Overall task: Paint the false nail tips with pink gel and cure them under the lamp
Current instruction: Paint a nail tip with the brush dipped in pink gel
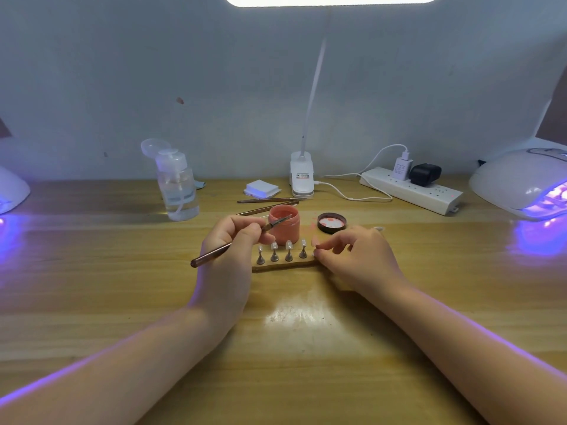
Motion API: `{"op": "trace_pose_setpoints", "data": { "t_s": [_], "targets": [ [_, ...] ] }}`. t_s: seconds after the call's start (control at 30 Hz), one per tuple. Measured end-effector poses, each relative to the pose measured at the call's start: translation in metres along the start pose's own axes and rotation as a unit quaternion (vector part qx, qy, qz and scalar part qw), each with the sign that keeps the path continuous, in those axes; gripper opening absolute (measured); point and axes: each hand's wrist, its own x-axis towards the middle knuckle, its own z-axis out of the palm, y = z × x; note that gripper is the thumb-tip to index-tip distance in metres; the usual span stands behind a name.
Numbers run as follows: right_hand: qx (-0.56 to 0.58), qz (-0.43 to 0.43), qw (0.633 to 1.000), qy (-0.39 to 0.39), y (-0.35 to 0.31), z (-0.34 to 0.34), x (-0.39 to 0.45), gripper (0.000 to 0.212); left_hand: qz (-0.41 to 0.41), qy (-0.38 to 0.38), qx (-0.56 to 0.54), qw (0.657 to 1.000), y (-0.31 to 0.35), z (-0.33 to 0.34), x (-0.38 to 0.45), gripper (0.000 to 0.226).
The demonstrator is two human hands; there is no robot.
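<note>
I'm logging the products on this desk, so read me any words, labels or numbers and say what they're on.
Nothing reads clearly.
Desk lamp clip: a sticker with red and black print, too blurred to read.
White charger: faint grey print, too small to read.
Clear pump bottle: no legible label.

— Any writing you can read here?
— Only a printed label on the desk lamp's clip base point(302, 174) and small print on the white charger point(400, 169), both too blurred to read
</note>
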Motion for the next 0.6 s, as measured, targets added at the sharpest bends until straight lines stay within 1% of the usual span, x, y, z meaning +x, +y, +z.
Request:
{"op": "trace_pose_setpoints", "data": {
  "t_s": [0.1, 0.17, 0.27, 0.4, 0.47, 0.53, 0.6],
  "targets": [
    [0.003, 0.011, 1.0, -0.009, 0.003, -0.001, 0.0, 0.013, 0.002, -0.006, -0.005, 1.0, -0.001, 0.0, 0.0, 0.034],
    [-0.013, 0.011, 1.0, -0.01, 0.004, -0.001, 0.0, 0.015, 0.004, -0.01, -0.007, 1.0, -0.002, -0.001, 0.0, 0.04],
    [-0.051, -0.003, 0.999, 0.006, 0.007, -0.001, -0.001, 0.019, 0.002, -0.023, -0.014, 1.0, -0.003, -0.002, 0.0, 0.04],
    [-0.141, -0.022, 0.988, 0.058, 0.007, -0.005, -0.003, 0.031, 0.01, -0.065, -0.025, 0.998, -0.005, -0.001, -0.003, 0.028],
    [-0.19, -0.043, 0.978, 0.08, 0.005, -0.007, -0.006, 0.032, 0.012, -0.086, -0.039, 0.995, -0.006, 0.0, -0.004, 0.022],
    [-0.219, -0.063, 0.971, 0.077, 0.001, -0.006, -0.01, 0.032, 0.013, -0.098, -0.054, 0.994, -0.007, 0.001, -0.004, 0.02],
    [-0.23, -0.079, 0.968, 0.057, -0.002, -0.003, -0.013, 0.033, 0.014, -0.105, -0.066, 0.992, -0.008, 0.002, -0.004, 0.02]
  ]
}}
